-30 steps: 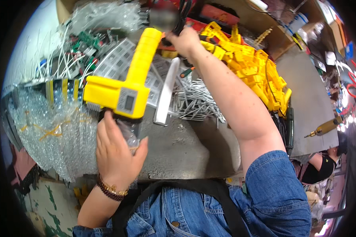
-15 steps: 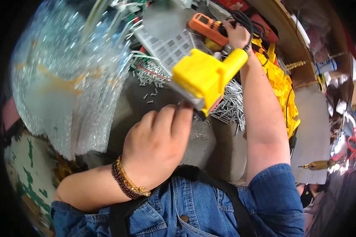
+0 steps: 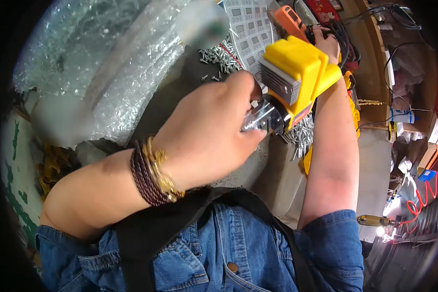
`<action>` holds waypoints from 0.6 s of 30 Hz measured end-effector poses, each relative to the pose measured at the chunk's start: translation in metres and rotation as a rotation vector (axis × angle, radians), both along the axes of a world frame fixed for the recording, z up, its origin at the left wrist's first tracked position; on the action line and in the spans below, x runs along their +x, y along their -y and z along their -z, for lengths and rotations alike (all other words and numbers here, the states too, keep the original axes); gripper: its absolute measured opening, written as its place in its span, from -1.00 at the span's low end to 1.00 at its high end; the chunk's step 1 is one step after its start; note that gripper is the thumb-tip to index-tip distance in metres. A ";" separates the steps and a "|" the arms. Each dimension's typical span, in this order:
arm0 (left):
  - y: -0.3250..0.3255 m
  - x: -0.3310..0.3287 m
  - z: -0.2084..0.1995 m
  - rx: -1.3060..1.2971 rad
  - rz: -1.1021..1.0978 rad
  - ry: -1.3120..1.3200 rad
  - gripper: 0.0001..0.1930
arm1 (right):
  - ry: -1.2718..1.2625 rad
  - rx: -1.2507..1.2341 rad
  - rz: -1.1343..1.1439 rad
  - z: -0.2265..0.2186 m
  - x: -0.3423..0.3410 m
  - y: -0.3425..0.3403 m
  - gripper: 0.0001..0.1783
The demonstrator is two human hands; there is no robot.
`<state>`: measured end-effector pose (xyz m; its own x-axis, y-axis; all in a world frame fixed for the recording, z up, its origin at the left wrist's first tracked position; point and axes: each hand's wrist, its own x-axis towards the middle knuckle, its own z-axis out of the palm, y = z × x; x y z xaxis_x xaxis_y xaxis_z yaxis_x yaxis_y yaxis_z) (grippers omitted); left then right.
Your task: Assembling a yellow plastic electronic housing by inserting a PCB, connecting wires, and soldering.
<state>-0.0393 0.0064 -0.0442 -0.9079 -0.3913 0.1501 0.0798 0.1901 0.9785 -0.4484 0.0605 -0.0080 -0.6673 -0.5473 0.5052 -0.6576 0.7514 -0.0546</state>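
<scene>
A yellow box-shaped device with a stubby round handle [image 3: 297,73] hangs in front of my right wrist, its grey ribbed face turned toward my left hand. At its lower end is a shiny black and clear part [image 3: 271,116]. My left hand [image 3: 209,124], with bracelets at the wrist, is closed with thumb and fingers around that part. Farther up, my right hand [image 3: 327,45] has its fingers curled at a black thing beside an orange handheld device [image 3: 289,20]; what it grips is partly hidden.
Bubble wrap [image 3: 131,63] fills the left. Loose short screws [image 3: 222,59] lie beside a printed grey sheet [image 3: 250,34]; longer screws or nails [image 3: 302,131] are heaped under the yellow device. A black cable coil [image 3: 344,41] sits by my right hand. An electric screwdriver [image 3: 373,220] hangs at right.
The yellow device has moved right and turned, showing its ribbed face and shiny lower part. My left hand moved up and right and closed on that part. The view has shifted.
</scene>
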 end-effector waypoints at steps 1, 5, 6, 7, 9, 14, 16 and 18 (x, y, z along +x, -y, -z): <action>0.001 -0.001 0.001 0.006 -0.002 0.006 -0.64 | 0.020 -0.022 -0.050 0.000 0.000 0.002 -0.39; 0.001 -0.007 -0.004 0.298 0.049 -0.011 -0.62 | 0.047 -0.012 -0.060 0.001 0.002 0.000 -0.41; 0.002 -0.008 -0.006 0.374 0.081 -0.007 -0.62 | 0.053 -0.010 -0.062 0.002 0.002 -0.001 -0.41; 0.004 -0.011 -0.009 0.447 0.120 -0.008 -0.62 | 0.053 -0.010 -0.059 0.001 0.000 -0.002 -0.42; 0.006 -0.014 -0.018 0.465 0.156 -0.014 -0.61 | 0.052 -0.009 -0.049 0.001 -0.003 -0.009 -0.42; 0.005 -0.001 -0.040 0.686 0.256 -0.047 -0.59 | 0.055 -0.052 -0.096 0.007 0.005 0.006 -0.44; 0.004 -0.003 -0.043 0.691 0.335 -0.048 -0.60 | 0.036 -0.074 -0.090 0.006 0.001 0.000 -0.45; 0.000 -0.004 -0.046 0.857 0.391 -0.090 -0.61 | 0.014 -0.096 -0.087 0.003 -0.001 -0.006 -0.46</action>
